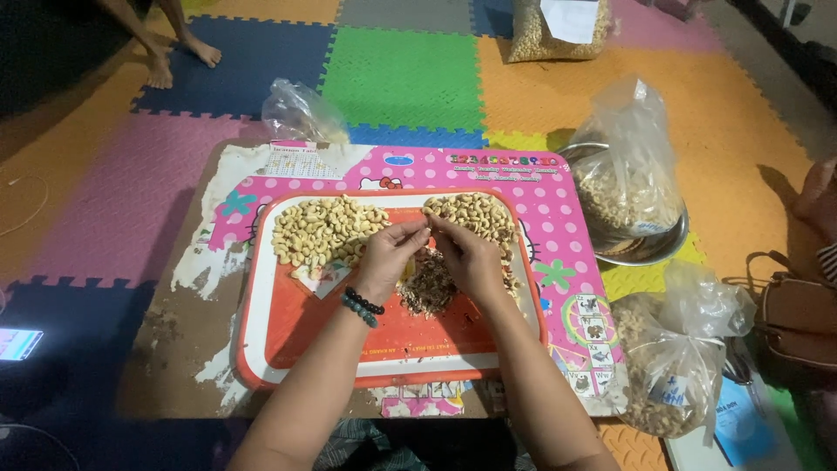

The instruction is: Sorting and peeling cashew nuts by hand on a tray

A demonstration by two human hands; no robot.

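An orange tray (349, 344) with a white rim lies on a low pink table (558, 262). On it sit two heaps of pale peeled nuts, one at the left (318, 231) and one at the right (475, 214), plus a pile of brown skins (427, 288) in the middle. My left hand (391, 253), with a dark bead bracelet on its wrist, and my right hand (466, 253) meet fingertip to fingertip above the skins, pinching one small nut (428, 228) between them.
A metal bowl (649, 249) holding a clear bag of nuts (628, 183) stands right of the table. Another tied bag of nuts (667, 366) lies at the lower right, a brown handbag (798, 318) beyond it. A person's bare feet (179, 57) stand at the far left on coloured foam mats.
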